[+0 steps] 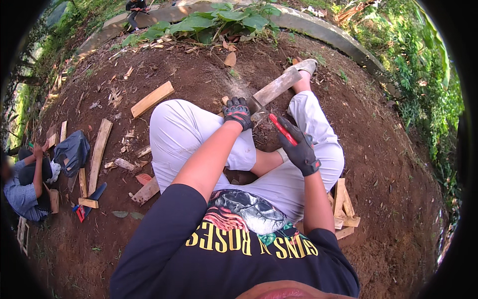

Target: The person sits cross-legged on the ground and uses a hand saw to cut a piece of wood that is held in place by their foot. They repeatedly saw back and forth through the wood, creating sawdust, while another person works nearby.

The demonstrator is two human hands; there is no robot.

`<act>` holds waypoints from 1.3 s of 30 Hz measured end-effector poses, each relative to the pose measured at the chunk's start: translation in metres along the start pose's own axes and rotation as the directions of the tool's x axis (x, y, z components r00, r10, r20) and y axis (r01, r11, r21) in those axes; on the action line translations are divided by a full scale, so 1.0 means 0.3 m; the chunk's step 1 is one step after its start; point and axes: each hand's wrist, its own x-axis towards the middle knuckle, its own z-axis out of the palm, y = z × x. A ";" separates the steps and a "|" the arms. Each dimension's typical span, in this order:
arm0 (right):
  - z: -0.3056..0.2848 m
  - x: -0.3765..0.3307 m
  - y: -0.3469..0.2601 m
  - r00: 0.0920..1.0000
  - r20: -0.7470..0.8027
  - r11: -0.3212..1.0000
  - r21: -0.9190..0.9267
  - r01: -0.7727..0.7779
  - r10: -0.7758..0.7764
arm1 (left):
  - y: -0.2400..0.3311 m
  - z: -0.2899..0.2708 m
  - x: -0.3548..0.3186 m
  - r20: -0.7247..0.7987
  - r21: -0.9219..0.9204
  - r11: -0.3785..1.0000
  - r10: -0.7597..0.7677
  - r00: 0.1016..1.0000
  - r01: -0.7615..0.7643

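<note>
My left hand (238, 112), in a black and red glove, is closed beside the near end of a weathered wooden plank (277, 87). A short dark piece (255, 106) lies against its knuckles; what the fingers grip is hidden. Across from it, my right hand (300, 148), gloved alike, is closed along a slim red tool (283, 129) that points up and left toward the plank's near end. The tool's kind does not show clearly. The plank slants away to the right, its far end near my shoe (304, 66).
Cut wood (152, 99) lies to the left, with longer boards (100, 155) farther out. More offcuts (342, 204) are stacked by my right knee. A seated person (30, 179) works at the left beside a dark plastic bag (72, 152) and a blue-red handsaw (89, 203).
</note>
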 end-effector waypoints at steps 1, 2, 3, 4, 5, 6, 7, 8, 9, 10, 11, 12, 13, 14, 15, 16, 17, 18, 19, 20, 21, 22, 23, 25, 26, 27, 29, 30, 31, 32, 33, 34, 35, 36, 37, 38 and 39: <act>-0.072 -0.076 -0.041 0.999 0.029 0.998 -0.050 -0.036 0.037 | 0.002 0.000 0.001 0.000 -0.007 1.000 -0.005 1.000 0.005; -0.135 -0.153 -0.070 0.995 0.041 0.996 -0.039 -0.084 0.086 | 0.000 -0.005 0.006 0.034 0.028 0.999 -0.018 0.999 0.017; -0.194 -0.220 -0.093 0.990 0.053 0.991 -0.028 -0.131 0.132 | -0.006 0.000 0.011 0.054 0.057 0.998 0.000 0.999 -0.003; -0.242 -0.272 -0.108 0.983 0.061 0.985 0.007 -0.171 0.170 | -0.013 0.028 0.003 -0.025 0.122 0.992 -0.042 0.999 0.045; -0.273 -0.315 -0.113 0.975 0.064 0.975 0.043 -0.218 0.215 | 0.002 0.034 -0.013 -0.105 0.187 0.978 -0.069 0.992 0.088; -0.285 -0.342 -0.112 0.982 0.036 0.980 0.067 -0.187 0.185 | 0.019 0.037 -0.025 -0.022 0.196 0.970 -0.142 0.990 0.143; -0.289 -0.361 -0.119 0.981 0.019 0.979 0.057 -0.195 0.194 | 0.068 -0.020 -0.062 0.067 0.223 0.959 -0.196 0.978 0.177; -0.285 -0.351 -0.135 0.984 0.012 0.983 0.051 -0.178 0.178 | 0.079 -0.062 -0.077 0.137 0.250 0.940 -0.271 0.953 0.231; -0.273 -0.339 -0.143 0.987 0.006 0.986 0.045 -0.160 0.159 | 0.070 -0.056 -0.066 0.147 0.226 0.951 -0.248 0.958 0.211; -0.254 -0.294 -0.139 0.992 -0.006 0.991 0.041 -0.124 0.125 | 0.049 -0.045 -0.057 0.152 0.201 0.959 -0.233 0.960 0.201; -0.226 -0.238 -0.140 0.995 0.002 0.995 0.014 -0.102 0.102 | 0.028 -0.026 -0.052 0.161 0.173 0.967 -0.216 0.963 0.188; -0.187 -0.172 -0.138 0.997 0.013 0.997 -0.012 -0.077 0.077 | 0.013 -0.001 -0.052 0.094 0.178 0.969 -0.190 0.977 0.172; -0.136 -0.089 -0.128 0.999 0.034 0.999 -0.036 -0.040 0.041 | -0.006 0.019 -0.055 0.066 0.177 0.969 -0.187 0.980 0.173; -0.065 -0.014 -0.096 0.997 0.045 0.998 -0.015 -0.056 0.057 | 0.001 0.031 -0.057 0.038 0.180 0.972 -0.162 0.986 0.152; 0.028 0.070 -0.046 0.997 0.052 0.998 0.009 -0.061 0.060 | 0.007 0.031 -0.054 -0.002 0.184 0.973 -0.141 0.990 0.139; 0.136 0.143 0.021 1.000 -0.011 0.999 0.044 -0.029 0.029 | 0.031 0.034 -0.057 -0.044 0.213 0.968 -0.127 0.991 0.133; 0.214 0.209 0.049 0.998 -0.064 0.996 0.082 0.016 -0.011 | 0.028 0.036 -0.045 -0.033 0.177 0.974 -0.135 0.990 0.139; 0.241 0.262 0.029 0.997 -0.066 0.997 0.064 0.051 -0.047 | 0.011 0.050 -0.036 -0.035 0.168 0.973 -0.151 0.988 0.155; 0.260 0.301 0.018 0.995 -0.074 0.996 0.041 0.075 -0.072 | 0.011 0.037 -0.036 -0.033 0.161 0.974 -0.154 0.988 0.157; 0.273 0.321 0.008 0.992 -0.086 0.995 0.018 0.095 -0.093 | 0.008 0.024 -0.039 -0.018 0.149 0.975 -0.165 0.986 0.166; 0.274 0.325 0.005 0.990 -0.095 0.992 0.055 0.112 -0.107 | 0.007 0.010 -0.042 -0.001 0.138 0.976 -0.172 0.985 0.171; 0.258 0.313 0.028 0.988 -0.099 0.989 0.082 0.126 -0.118 | 0.018 0.008 -0.050 0.020 0.115 0.978 -0.175 0.984 0.172; 0.241 0.296 0.050 0.986 -0.106 0.985 0.107 0.137 -0.125 | 0.021 0.011 -0.050 0.028 0.117 0.980 -0.167 0.986 0.162; 0.194 0.232 0.057 0.995 -0.077 0.982 0.169 0.079 -0.067 | 0.010 0.010 -0.038 0.045 0.120 0.983 -0.146 0.988 0.139; 0.145 0.193 0.025 0.999 -0.030 0.990 0.137 0.043 -0.039 | -0.010 0.034 -0.022 0.050 0.129 0.982 -0.148 0.988 0.141; 0.113 0.146 0.007 1.000 0.014 0.995 0.104 0.006 -0.007 | -0.036 0.059 -0.011 0.038 0.123 0.982 -0.152 0.988 0.147; 0.037 -0.002 -0.023 1.000 -0.021 1.000 0.006 0.020 -0.020 | -0.054 0.088 0.010 0.016 0.115 0.986 -0.125 0.992 0.123; -0.027 -0.083 -0.054 0.999 -0.013 0.999 -0.036 -0.038 0.038 | -0.019 0.042 -0.015 0.057 0.104 0.986 -0.135 0.989 0.129; -0.080 -0.157 -0.074 0.999 -0.026 0.999 -0.016 -0.038 0.038 | -0.017 0.048 -0.023 0.013 0.130 0.983 -0.129 0.992 0.126; -0.128 -0.236 -0.070 0.998 -0.044 0.999 0.008 -0.045 0.046 | -0.003 0.029 -0.032 0.028 0.122 0.984 -0.132 0.991 0.128; -0.157 -0.291 -0.076 0.996 -0.067 0.998 0.035 -0.061 0.063 | 0.008 0.012 -0.045 0.049 0.122 0.985 -0.128 0.991 0.121; -0.174 -0.307 -0.095 0.995 -0.056 0.996 0.024 -0.081 0.082 | 0.006 0.008 -0.041 0.067 0.120 0.985 -0.134 0.989 0.125; -0.182 -0.323 -0.118 0.994 -0.041 0.994 0.018 -0.104 0.104 | -0.002 0.020 -0.035 0.074 0.132 0.980 -0.159 0.984 0.149; -0.184 -0.336 -0.134 0.992 -0.024 0.992 0.013 -0.125 0.125 | -0.010 0.036 -0.038 0.050 0.141 0.980 -0.150 0.987 0.142; -0.178 -0.326 -0.144 0.993 -0.019 0.994 -0.001 -0.113 0.113 | -0.016 0.051 -0.033 0.021 0.150 0.980 -0.138 0.990 0.134; -0.164 -0.289 -0.145 0.994 -0.020 0.995 -0.009 -0.104 0.103 | -0.004 0.029 -0.029 0.049 0.175 0.975 -0.146 0.988 0.136; -0.151 -0.240 -0.141 0.996 -0.018 0.996 -0.018 -0.093 0.092 | 0.013 0.017 -0.038 0.081 0.175 0.974 -0.162 0.984 0.146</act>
